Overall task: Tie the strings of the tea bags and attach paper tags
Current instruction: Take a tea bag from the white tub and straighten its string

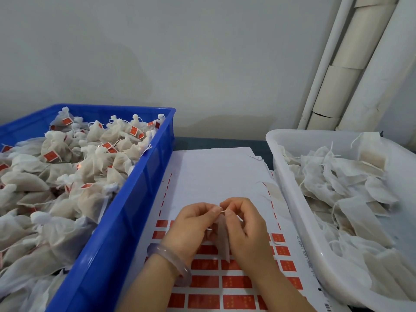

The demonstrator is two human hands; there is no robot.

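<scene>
Above the sticker sheet [216, 176], my left hand [193, 224] and right hand [245, 224] pinch 1 tea bag's [222, 239] string [222, 211]; a loose grip could slip the knot.

A small translucent white mesh tea bag [221, 235] hangs upright above a white sheet of red rectangular paper tags [209, 281], its thin white string [222, 211] drawn taut at the top. The sheet lies flat, its upper rows already stripped.

Dark table [221, 142]: blue crate [126, 212], sticker sheets [216, 176], white tub [299, 199].
</scene>
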